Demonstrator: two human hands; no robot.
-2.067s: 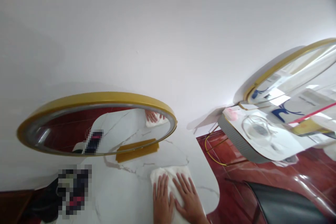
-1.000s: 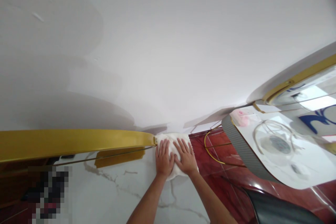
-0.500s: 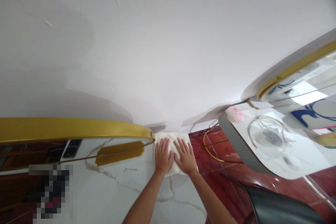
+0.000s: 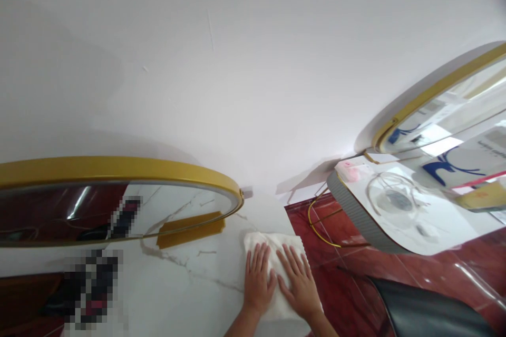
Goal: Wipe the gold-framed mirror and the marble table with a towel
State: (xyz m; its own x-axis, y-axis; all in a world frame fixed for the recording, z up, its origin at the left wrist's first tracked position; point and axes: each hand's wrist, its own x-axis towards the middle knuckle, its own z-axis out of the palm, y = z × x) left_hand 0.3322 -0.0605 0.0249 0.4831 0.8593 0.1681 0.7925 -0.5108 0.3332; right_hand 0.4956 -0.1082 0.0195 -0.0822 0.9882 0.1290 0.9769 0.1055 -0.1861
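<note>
A white cloth (image 4: 272,245) lies on the white marble tabletop (image 4: 197,289) near its right edge. My left hand (image 4: 258,279) and my right hand (image 4: 299,280) both press flat on the cloth, side by side, fingers stretched out and pointing toward the wall. A round gold-framed mirror (image 4: 118,197) stands to the left of the hands on a gold base (image 4: 190,230).
To the right, across a gap of red tiled floor (image 4: 348,274), stands a second white table (image 4: 395,210) with a second gold-framed mirror (image 4: 443,100), a pink item and cables. A black chair (image 4: 427,308) sits at the lower right. A dark object lies at the lower left.
Both hands have slid the cloth back from the wall and the mirror's edge toward me, along the table's right side.
</note>
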